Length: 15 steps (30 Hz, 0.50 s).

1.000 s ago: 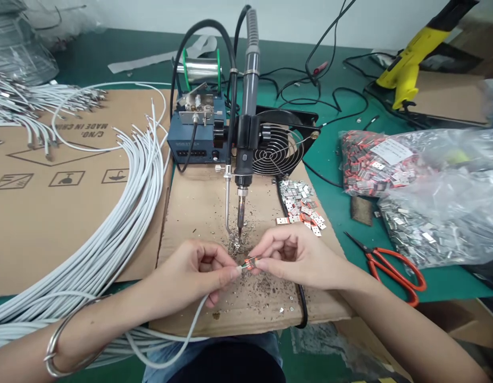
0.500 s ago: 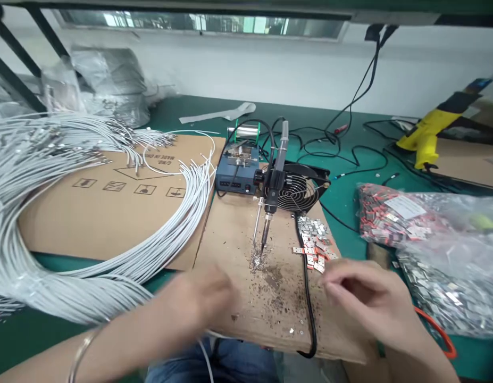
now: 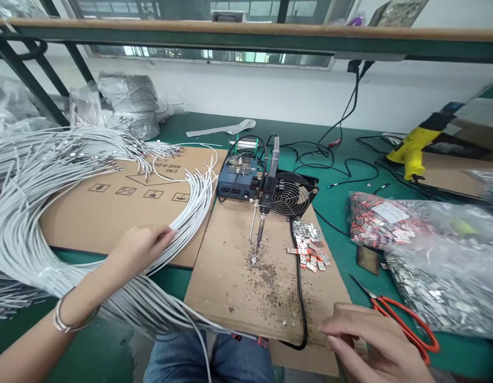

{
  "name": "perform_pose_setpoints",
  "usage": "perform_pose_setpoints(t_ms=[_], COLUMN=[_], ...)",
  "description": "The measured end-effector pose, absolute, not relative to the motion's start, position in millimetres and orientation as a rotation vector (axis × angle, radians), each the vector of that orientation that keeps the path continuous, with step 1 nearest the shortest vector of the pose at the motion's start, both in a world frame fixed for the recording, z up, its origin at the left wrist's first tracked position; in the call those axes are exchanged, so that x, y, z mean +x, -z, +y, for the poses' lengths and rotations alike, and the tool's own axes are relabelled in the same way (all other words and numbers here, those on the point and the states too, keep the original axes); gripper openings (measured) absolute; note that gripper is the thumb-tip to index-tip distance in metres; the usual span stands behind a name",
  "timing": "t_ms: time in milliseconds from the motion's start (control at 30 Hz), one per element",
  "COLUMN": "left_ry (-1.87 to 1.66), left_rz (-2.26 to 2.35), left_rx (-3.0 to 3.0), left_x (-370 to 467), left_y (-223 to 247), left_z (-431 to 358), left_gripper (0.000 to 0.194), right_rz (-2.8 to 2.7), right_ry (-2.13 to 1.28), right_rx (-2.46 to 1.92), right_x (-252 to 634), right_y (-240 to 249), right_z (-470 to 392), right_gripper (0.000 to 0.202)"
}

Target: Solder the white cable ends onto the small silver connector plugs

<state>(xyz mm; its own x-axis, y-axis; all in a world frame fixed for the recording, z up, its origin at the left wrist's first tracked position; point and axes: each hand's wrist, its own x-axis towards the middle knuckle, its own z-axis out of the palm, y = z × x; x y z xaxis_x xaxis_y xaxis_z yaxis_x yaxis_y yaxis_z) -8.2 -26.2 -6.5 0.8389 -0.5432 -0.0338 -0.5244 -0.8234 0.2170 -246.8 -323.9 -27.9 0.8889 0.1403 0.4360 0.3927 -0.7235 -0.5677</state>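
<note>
My left hand (image 3: 144,247) is over the large bundle of white cables (image 3: 166,255), its fingers curled together at the bundle's inner edge. Whether a cable is between the fingertips is hidden. At the lower right, my right hand (image 3: 374,338) hovers above the edge of the cardboard work sheet (image 3: 226,287). Its fingers are loosely bent, thumb and forefinger a little apart, with nothing seen between them. A soldering iron (image 3: 268,191) points down in its stand at the sheet's middle. Small metal pieces with orange strips (image 3: 312,252) lie right of it.
A blue soldering station (image 3: 236,175), a solder spool (image 3: 246,143) and a black fan (image 3: 292,197) stand behind. Orange-handled scissors (image 3: 406,319) lie beside my right hand, near plastic bags of metal parts (image 3: 441,287). A yellow heat gun (image 3: 417,143) is at the back right.
My left hand has moved left and up, from the cardboard sheet's near edge to the cable bundle. My right hand has dropped lower, uncovering the scissors. The view has tilted up.
</note>
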Motion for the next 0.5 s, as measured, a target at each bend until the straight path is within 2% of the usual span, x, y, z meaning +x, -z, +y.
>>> perform_pose_setpoints(t_ms=[133, 200, 367, 500], left_ry=[0.079, 0.147, 0.315, 0.434], left_rz=[-0.621, -0.572, -0.423, -0.487], left_rx=[2.637, 2.438, 1.572, 1.110], left_x=[-15.2, -20.0, -22.3, -35.7], left_y=[-0.1, -6.0, -49.4, -80.9], left_z=[-20.9, -21.9, -39.3, -64.5], left_gripper=[0.029, 0.039, 0.051, 0.047], right_rz=[-0.307, -0.303, -0.316, -0.318], right_ry=[0.449, 0.404, 0.334, 0.270], right_rx=[-2.424, -2.440, -2.400, -2.331], right_x=[-260.1, -263.1, -259.9, -259.7], right_y=[36.2, 38.3, 34.3, 34.0], right_z=[-327.1, -327.8, -321.7, -308.7], right_gripper=[0.018, 0.017, 0.016, 0.019])
